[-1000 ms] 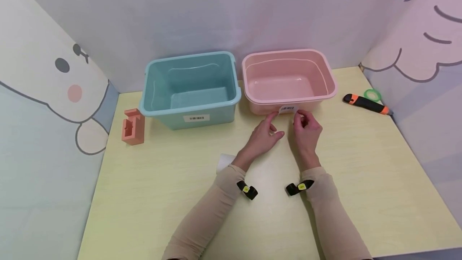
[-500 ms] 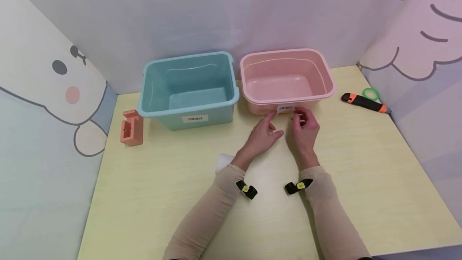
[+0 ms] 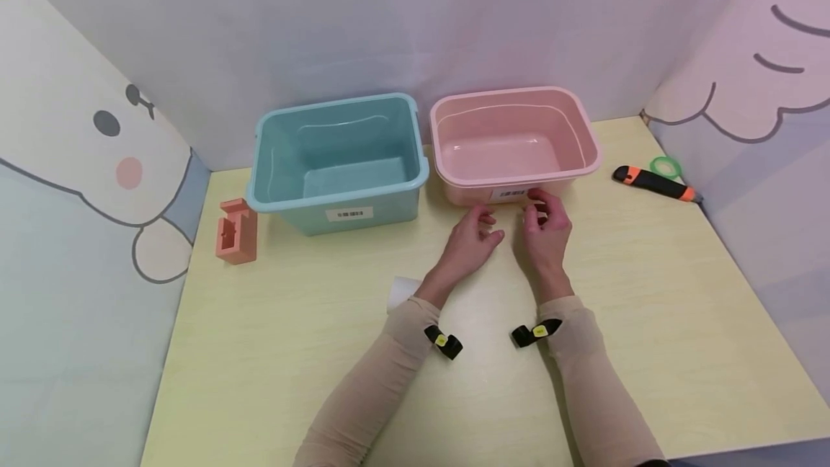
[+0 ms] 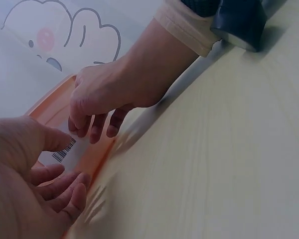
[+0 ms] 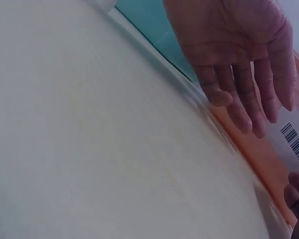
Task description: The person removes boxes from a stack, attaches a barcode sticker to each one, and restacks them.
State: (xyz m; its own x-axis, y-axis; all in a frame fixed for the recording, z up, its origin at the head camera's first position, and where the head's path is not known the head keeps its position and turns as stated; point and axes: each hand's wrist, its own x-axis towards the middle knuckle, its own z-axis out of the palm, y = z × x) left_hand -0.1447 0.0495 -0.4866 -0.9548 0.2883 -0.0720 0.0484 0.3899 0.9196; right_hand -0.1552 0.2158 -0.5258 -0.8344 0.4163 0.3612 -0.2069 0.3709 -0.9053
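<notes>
The white label (image 3: 510,194) with a barcode lies against the front wall of the pink basin (image 3: 462,195), just under its rim, and the two hands stand at its two ends, probably because thin paper needs guiding from both sides. The left hand (image 3: 468,240) is relaxed, with thumb well apart from the half-bent fingers, and no thing is seen in it. The right hand (image 3: 547,235) has bent fingers at the right end of the label; whether they pinch the edge or only touch it, one cannot tell. The basin faces the person, perhaps so that the wall is easy to reach. Its plastic is smooth and a little glossy, with rounded corners, while the blue basin (image 3: 402,209) beside it looks deeper and carries a similar flat label. The table (image 3: 292,352) shows a pale, faintly grained surface.
</notes>
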